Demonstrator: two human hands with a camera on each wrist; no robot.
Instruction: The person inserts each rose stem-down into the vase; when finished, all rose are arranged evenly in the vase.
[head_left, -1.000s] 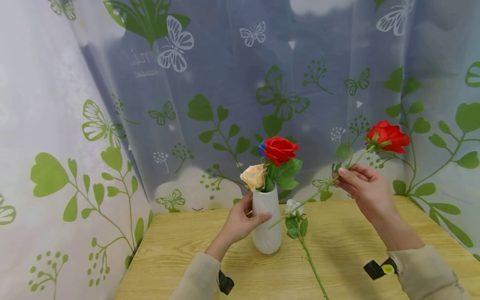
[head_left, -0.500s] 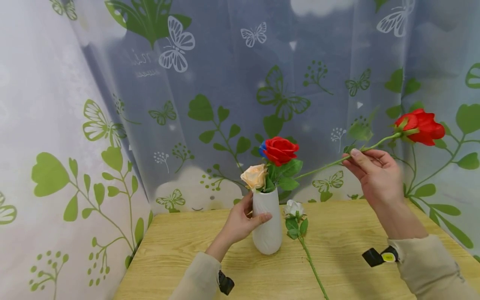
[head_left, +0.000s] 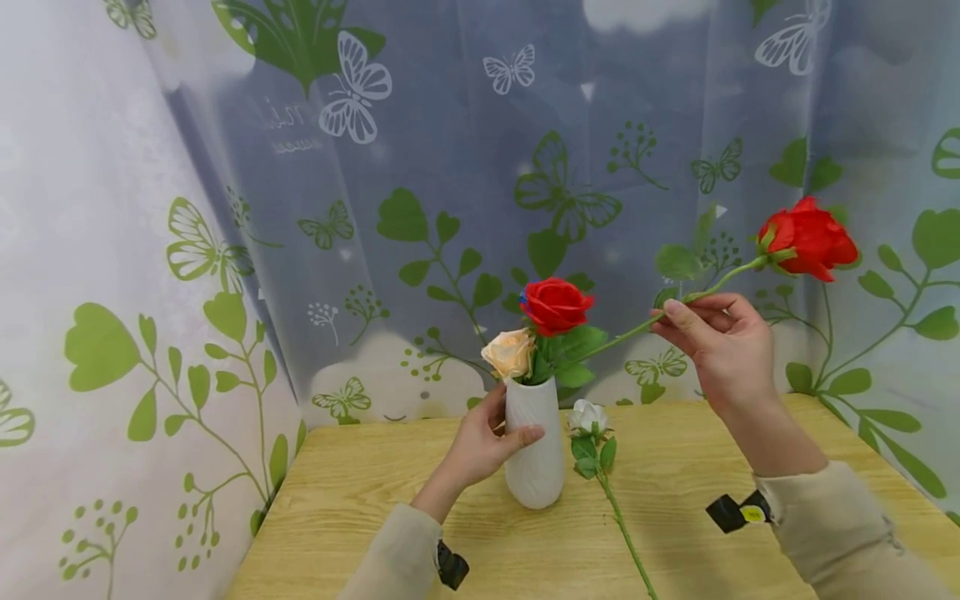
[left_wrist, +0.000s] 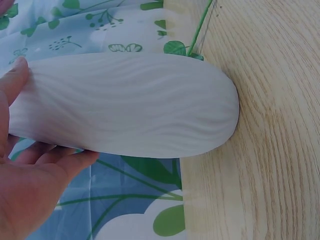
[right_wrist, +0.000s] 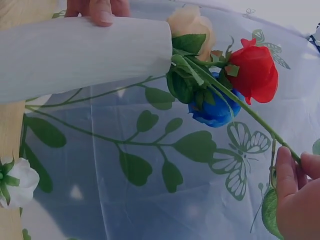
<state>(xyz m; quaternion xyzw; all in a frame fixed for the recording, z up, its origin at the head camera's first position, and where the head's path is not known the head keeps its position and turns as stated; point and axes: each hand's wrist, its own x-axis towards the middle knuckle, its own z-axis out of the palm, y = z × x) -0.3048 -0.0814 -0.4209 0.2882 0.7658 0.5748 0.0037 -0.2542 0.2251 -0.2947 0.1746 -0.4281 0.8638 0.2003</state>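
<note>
A white vase (head_left: 535, 458) with a wavy relief stands upright on the table. My left hand (head_left: 476, 450) grips its upper part, thumb in front and fingers behind. Out of its mouth rise a red rose (head_left: 557, 306), a cream rose (head_left: 510, 353) and a blue rose (right_wrist: 215, 107), which is mostly hidden in the head view. Between thumb and fingers, my right hand (head_left: 723, 354) pinches the stem of a second red rose (head_left: 810, 239). That stem slants down leftward to the vase mouth; leaves hide its lower end in the head view.
On the wooden table (head_left: 375, 508), right of the vase, lies a white rose (head_left: 588, 417) with its stem toward the front edge. A printed curtain (head_left: 442, 125) with butterflies and leaves hangs behind and along the sides.
My right hand has raised the red rose and swung its stem end from in front of the vase to the mouth, then shifted left. The left hand stays on the vase.
</note>
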